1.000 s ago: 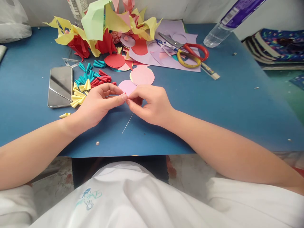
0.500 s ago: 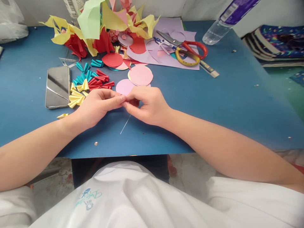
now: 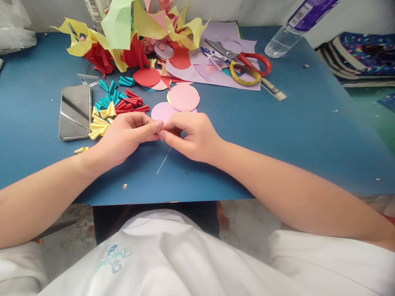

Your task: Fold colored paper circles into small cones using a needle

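The two hands meet tip to tip above the near part of the blue desk (image 3: 277, 135), thumbs and fingers drawn into a pinch; the right hand (image 3: 194, 135) grips a thin pale stick (image 3: 164, 160) that slants down toward the front edge, while the fingers hide whatever the left hand (image 3: 125, 133) may have between its tips, so I cannot tell whether it is clamped on anything. Just beyond them lie a lilac disc (image 3: 162, 111) and, overlapping it, a pink disc (image 3: 184, 97). Beside the left hand, yellow cones (image 3: 99, 127), red cones (image 3: 126, 106) and teal cones (image 3: 109, 100) are heaped loosely next to a phone (image 3: 75, 112). Farther back, red-and-yellow-handled scissors (image 3: 247, 78) rest on cut lilac paper (image 3: 226, 82), near crumpled yellow paper (image 3: 78, 39).
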`<state>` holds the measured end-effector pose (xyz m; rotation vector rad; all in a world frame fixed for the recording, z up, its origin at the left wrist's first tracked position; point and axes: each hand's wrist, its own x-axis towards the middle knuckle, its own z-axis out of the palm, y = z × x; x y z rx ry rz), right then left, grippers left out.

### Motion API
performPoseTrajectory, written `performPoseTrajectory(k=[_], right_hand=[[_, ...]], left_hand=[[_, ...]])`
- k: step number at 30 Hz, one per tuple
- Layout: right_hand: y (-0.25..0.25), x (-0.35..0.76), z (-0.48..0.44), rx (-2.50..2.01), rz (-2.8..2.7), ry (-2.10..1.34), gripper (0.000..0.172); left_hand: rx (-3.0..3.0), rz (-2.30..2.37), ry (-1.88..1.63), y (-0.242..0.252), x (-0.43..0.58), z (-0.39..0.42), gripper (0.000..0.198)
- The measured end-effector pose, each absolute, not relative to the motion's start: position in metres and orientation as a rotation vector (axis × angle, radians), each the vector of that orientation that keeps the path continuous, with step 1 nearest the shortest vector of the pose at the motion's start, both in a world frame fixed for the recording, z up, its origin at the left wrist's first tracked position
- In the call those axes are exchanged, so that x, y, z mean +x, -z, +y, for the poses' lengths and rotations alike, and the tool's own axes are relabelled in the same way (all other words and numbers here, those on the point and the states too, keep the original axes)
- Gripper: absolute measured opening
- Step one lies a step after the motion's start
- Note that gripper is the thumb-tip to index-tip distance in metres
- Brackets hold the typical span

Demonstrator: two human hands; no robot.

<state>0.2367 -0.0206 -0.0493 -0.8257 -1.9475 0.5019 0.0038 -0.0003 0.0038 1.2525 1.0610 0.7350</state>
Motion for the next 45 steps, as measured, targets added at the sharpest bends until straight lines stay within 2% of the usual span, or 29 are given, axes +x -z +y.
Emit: performPoseTrajectory(k=[13,20,25,30,45], right_hand=[[0.0493,0.238,-0.0183,-0.79,-2.032,-0.634,0.039],[0.0471,0.238,-0.0181,-0.739,-2.088,-0.697,0.028],[0.0456,0.2372,-0.0191,-0.756,-2.11,-0.665,0.031],[0.0424,0.2372,-0.0205,-0.818,-2.161,-0.665,0.029],[0.041,0.238,-0.0174,-0.833,-2.246,-0.692,0.03]], left_hand=[[1.215,0.991,-0.714,-0.002,0.0019,0.0009,0.034],[1.276,1.017,-0.68,-0.0023,0.0012,0.0003,0.038],[1.537,1.108,-0.613,-0.0048,0.0021,-0.0008,0.041],[1.743,1.098,-0.622,-0.0052,0.0022,-0.0031,0.034],[2.072,1.079,-0.552,-0.0068,0.0007,-0.0014,0.034]])
